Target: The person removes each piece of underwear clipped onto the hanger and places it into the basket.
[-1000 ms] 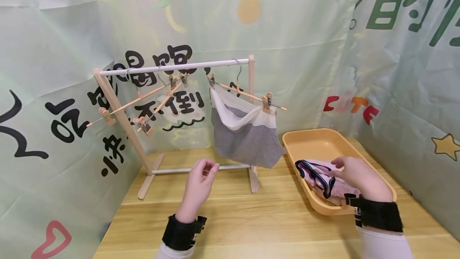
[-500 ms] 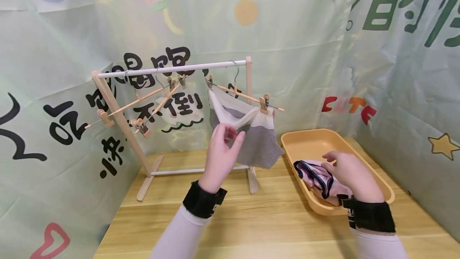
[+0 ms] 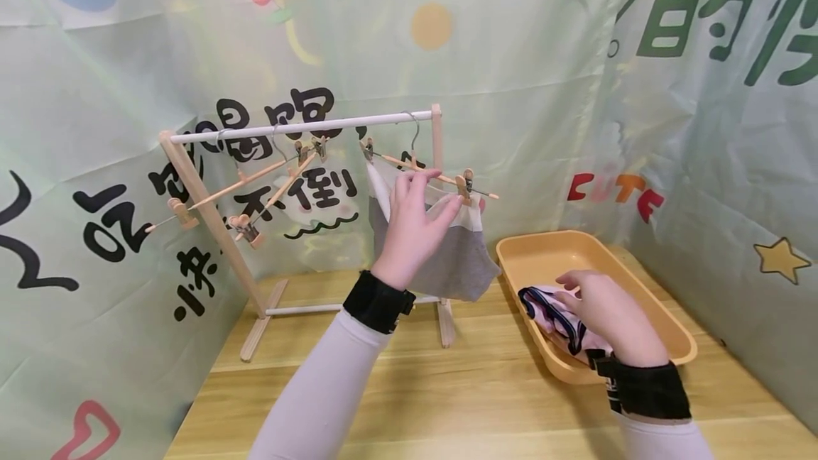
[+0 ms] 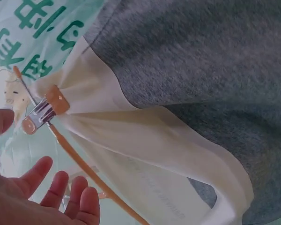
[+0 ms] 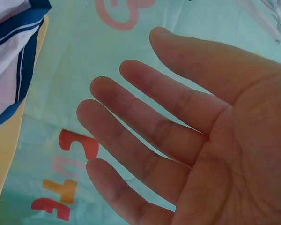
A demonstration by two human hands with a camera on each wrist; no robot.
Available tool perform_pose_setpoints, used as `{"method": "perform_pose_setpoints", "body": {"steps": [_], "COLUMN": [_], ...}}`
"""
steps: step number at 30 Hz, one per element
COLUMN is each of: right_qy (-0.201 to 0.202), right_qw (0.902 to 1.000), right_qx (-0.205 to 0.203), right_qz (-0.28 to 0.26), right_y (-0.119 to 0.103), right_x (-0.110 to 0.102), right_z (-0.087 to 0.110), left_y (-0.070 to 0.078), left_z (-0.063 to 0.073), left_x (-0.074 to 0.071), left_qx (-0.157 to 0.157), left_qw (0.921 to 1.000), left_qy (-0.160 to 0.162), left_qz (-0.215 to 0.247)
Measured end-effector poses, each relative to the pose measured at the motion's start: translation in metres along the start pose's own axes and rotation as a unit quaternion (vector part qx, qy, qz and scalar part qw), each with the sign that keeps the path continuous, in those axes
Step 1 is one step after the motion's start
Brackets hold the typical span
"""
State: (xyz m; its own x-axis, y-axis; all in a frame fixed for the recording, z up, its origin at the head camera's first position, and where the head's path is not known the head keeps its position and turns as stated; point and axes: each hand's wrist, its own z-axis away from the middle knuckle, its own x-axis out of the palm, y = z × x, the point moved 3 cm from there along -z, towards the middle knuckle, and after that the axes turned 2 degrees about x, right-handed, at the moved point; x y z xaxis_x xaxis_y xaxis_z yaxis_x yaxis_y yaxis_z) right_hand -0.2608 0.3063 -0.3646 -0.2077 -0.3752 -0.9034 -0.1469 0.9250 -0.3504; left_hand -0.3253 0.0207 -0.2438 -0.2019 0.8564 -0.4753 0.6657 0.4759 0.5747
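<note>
A grey garment with a white waistband hangs from a wooden clip hanger at the rack's right end. My left hand is raised in front of it, fingers apart, near the right clip. In the left wrist view that clip bites the white band, and the left hand is spread beside it, holding nothing. Over the yellow tray, my right hand hovers by a folded pink garment with navy trim. The right wrist view shows the right hand with fingers extended and nothing in them.
The wooden rack with a white top rail stands on a wood-grain table. Two bare clip hangers hang at its left. Printed cloth encloses the back and sides.
The left hand has risen and moved right, from low in front of the rack up to the hanger with the grey garment. The right hand stays over the tray.
</note>
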Motion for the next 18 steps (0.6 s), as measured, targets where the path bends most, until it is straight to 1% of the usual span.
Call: {"method": "perform_pose_setpoints", "body": {"steps": [4,7,12,18], "right_qy": [0.007,0.008,0.013,0.022], "right_qw": [0.9999,0.9999,0.9998,0.9996], "right_qx": [-0.01,-0.011,-0.014,-0.019], "right_qz": [0.004,0.003,-0.001,-0.002], "right_y": [-0.004,-0.005,-0.007,-0.008], "right_x": [0.001,0.002,0.002,0.003], "right_z": [0.0,0.0,0.0,0.001], "left_y": [0.003,0.005,0.009,0.014], "left_z": [-0.007,-0.012,-0.017,-0.02], "left_x": [0.005,0.009,0.016,0.024], "left_qx": [0.015,0.015,0.003,-0.011], "left_qw": [0.9994,0.9989,0.999,0.9992], "left_qy": [-0.009,-0.01,-0.019,-0.021], "left_qz": [-0.03,-0.042,-0.039,-0.033]}}
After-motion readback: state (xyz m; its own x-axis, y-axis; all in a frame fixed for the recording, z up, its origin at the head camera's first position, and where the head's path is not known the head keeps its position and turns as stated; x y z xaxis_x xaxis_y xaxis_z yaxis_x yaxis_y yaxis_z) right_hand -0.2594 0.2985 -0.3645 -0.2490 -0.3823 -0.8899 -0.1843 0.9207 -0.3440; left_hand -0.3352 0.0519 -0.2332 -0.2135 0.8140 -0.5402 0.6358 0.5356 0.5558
